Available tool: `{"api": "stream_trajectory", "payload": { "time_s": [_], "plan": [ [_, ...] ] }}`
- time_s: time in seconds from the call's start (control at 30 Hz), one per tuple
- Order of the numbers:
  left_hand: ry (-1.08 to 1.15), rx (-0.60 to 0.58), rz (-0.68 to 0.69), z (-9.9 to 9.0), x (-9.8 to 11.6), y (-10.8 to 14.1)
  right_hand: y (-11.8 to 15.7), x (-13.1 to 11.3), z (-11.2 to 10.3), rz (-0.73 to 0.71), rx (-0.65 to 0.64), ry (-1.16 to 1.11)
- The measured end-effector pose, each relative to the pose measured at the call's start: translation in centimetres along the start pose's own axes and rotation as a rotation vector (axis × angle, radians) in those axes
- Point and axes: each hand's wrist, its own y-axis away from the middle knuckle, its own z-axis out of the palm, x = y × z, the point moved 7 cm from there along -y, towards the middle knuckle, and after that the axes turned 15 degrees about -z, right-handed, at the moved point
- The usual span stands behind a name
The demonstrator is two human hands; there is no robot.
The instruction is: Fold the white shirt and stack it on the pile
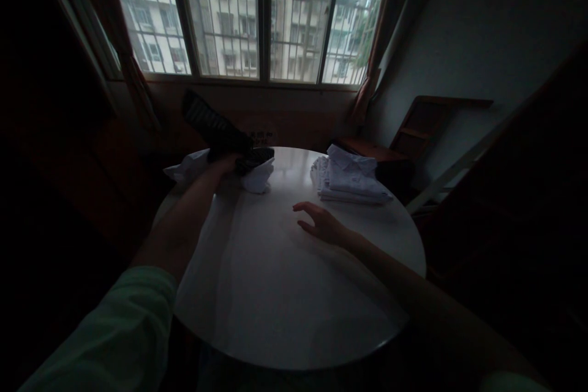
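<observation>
At the far left of the table, my left hand [226, 163] is closed on a dark cloth item [214, 122] with pale stripes or lettering, its kind too dim to make out. One end of it sticks up to the left, and my fingers are mostly hidden against it. More dark patterned cloth [255, 159] lies beside the hand. Crumpled white material [258, 177], cloth or a bag, spreads beneath on both sides. My right hand [321, 223] holds nothing; its thumb and fingers are apart, low over the tabletop, nearest to a stack of folded white shirts [351, 171].
The round white table [275, 294] has a glossy top. Beyond it are a barred window [261, 18] and curtains [124, 43]. A wooden chair [422, 119] stands behind the shirts at the right. Both sides of the room are very dark.
</observation>
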Motion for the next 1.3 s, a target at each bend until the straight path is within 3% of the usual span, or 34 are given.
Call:
{"api": "stream_trajectory", "payload": {
  "time_s": [0.07, 0.17, 0.33, 0.43, 0.53, 0.6, 0.7, 0.8, 0.87, 0.97, 1.1, 1.2, 1.3],
  "plan": [
    [-0.134, -0.041, -0.087, 1.3, -2.3, 1.1, 0.2, 0.6, -0.7, 0.012, -0.023, 0.033],
    [-0.239, -0.128, -0.096, 2.4, -3.5, 1.2, 0.2, 2.8, -3.4, 0.107, 0.052, 0.157],
    [-0.288, -0.227, -0.140, 2.2, -4.0, -0.1, 1.8, 9.3, -8.6, 0.526, 0.153, 0.501],
    [-0.277, -0.252, -0.137, 1.8, -3.4, -0.2, 3.6, 12.4, -9.3, 0.688, 0.129, 0.498],
    [-0.221, -0.222, 0.003, 1.7, -1.0, 1.0, 4.7, 13.7, -9.0, 0.701, 0.134, 0.465],
    [-0.216, -0.211, 0.095, 2.1, 0.8, 2.7, 4.8, 13.6, -8.8, 0.670, 0.136, 0.475],
    [-0.239, -0.222, 0.190, 3.3, 2.4, 5.9, 4.9, 13.3, -8.5, 0.746, 0.059, 0.574],
    [-0.221, -0.203, 0.226, 4.4, 2.3, 8.9, 4.5, 12.7, -8.2, 0.779, -0.019, 0.689],
    [-0.169, -0.186, 0.226, 5.0, 1.7, 10.4, 4.6, 12.4, -8.1, 0.795, -0.002, 0.713],
    [-0.082, -0.249, 0.206, 5.9, 0.8, 11.8, 5.6, 12.6, -8.9, 0.906, 0.151, 0.684],
    [0.016, -0.266, 0.088, 6.2, 0.3, 11.5, 7.2, 12.3, -11.1, 0.995, 0.457, 0.658],
    [0.056, -0.246, 0.025, 6.3, 0.6, 11.1, 6.8, 10.4, -12.6, 0.898, 0.648, 0.673],
    [0.065, -0.242, 0.067, 6.2, 1.6, 11.3, 4.3, 7.0, -12.1, 0.673, 0.687, 0.637]
  ]
}}
